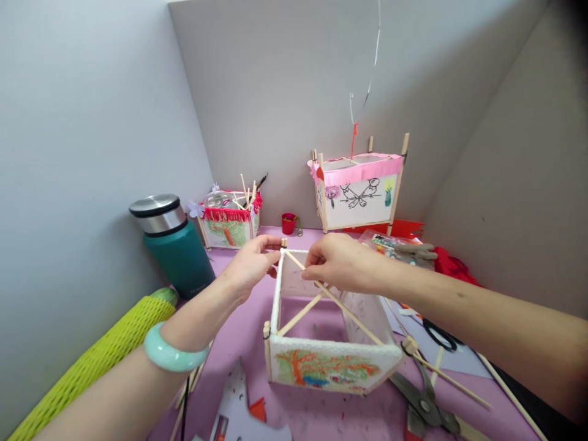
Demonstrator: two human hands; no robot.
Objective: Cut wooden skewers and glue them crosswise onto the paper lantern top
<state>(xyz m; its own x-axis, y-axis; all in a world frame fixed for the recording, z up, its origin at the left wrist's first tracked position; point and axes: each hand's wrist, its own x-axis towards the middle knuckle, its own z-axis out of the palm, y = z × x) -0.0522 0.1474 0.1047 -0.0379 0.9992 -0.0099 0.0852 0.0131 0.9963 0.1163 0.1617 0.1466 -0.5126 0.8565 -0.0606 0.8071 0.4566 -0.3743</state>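
Scanning from the left edge: green foam roll [98, 355] lying along the wall, teal flask [177, 248] upright with steel lid behind it, well apart from the work. Risk there: low, unless a forearm sweep reaches the flask.

Left hand [250, 266], jade bangle [172, 354] on the wrist, closed in a pinch on the far left corner post of the lantern frame [328, 361]. Frame standing on the purple tabletop [316, 416], centre of view, painted tree panel facing the camera, open top crossed by 2 thin diagonal sticks [340, 306]. Judged risk: excess pinch force bending or snapping the post, or tearing the white paper edge beside it.

Right hand [340, 263] closed on the upper end of 1 diagonal stick near the same corner. Judged risk: stick slipping out of its corner seat if pushed sideways, springing loose and racking the frame out of square; downward pressure puncturing the translucent side panel.

Behind, 2 finished lanterns: red-fringed one [229, 223] at left, pink-trimmed one [361, 193] at right, hanging from a wire. Small red cup [288, 223] between them.

Right of the frame: scissors [425, 401] lying open just beside the near right corner, loose sticks across them. Judged risk: right forearm dragging over blades or sticks, knocking them into the painted panel.
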